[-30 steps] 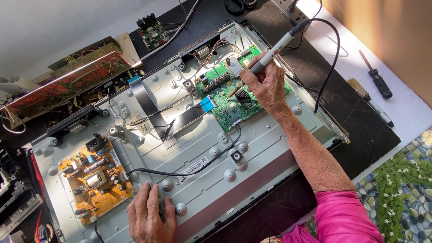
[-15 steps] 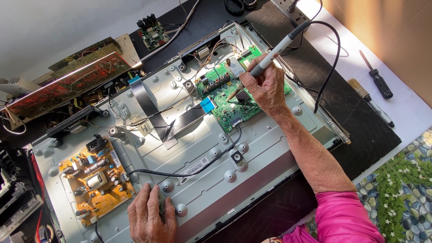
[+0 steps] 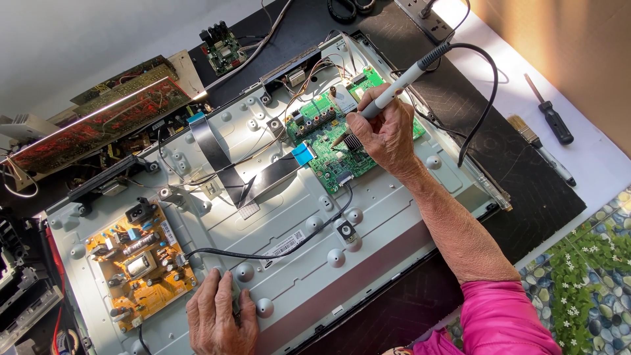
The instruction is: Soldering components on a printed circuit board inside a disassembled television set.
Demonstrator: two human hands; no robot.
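Right hand (image 3: 386, 135): grip closed around a grey pen-shaped probe (image 3: 394, 89), held like a pencil, tip angled down onto the green circuit board (image 3: 328, 148). The tip meets the board beside a small ribbed metal block near the board's middle. A black cable (image 3: 483, 98) loops from the probe's rear end across the black mat (image 3: 526, 177) on the right side of the table.

Left hand (image 3: 220, 315): lies palm down on the grey metal back panel (image 3: 368, 243) near its lower edge, fingers pressed over a small dark object at the end of a thin black wire (image 3: 276, 253); whether the grip pinches that object or only presses on it cannot be told. The wire runs across the panel up to the green circuit board.

Just beside the left hand, to its left, sits a yellow power board (image 3: 138, 266) mounted on the same panel. Flat grey ribbon cables (image 3: 227, 164) cross the panel's middle, one ending in a blue tab at the green board.

On the white table edge at the right lie a black-handled screwdriver (image 3: 551, 118) and a small brush (image 3: 536, 146), well apart from both hands.
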